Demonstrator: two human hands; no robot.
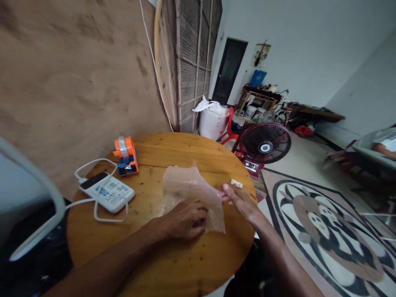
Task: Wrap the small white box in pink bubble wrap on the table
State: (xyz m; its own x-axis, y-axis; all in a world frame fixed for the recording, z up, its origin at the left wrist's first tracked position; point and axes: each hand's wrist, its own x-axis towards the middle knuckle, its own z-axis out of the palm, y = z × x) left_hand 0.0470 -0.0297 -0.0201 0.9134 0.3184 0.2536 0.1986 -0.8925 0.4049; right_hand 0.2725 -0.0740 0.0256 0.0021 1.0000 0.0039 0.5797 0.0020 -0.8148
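on the round yellow-brown wooden table, a clear bubble-wrap sheet lies under the curled left hand, seemingly anchored, grip unclear; right hand pinches its edge, perhaps for tension.

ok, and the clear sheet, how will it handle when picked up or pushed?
Probably floppy: the clear sheet looks thin and lies flat on the table. Likely light for its size, since the wood's colour shows through. Pushed from the edge by the right hand, it may buckle rather than slide, with the left hand over its near part.
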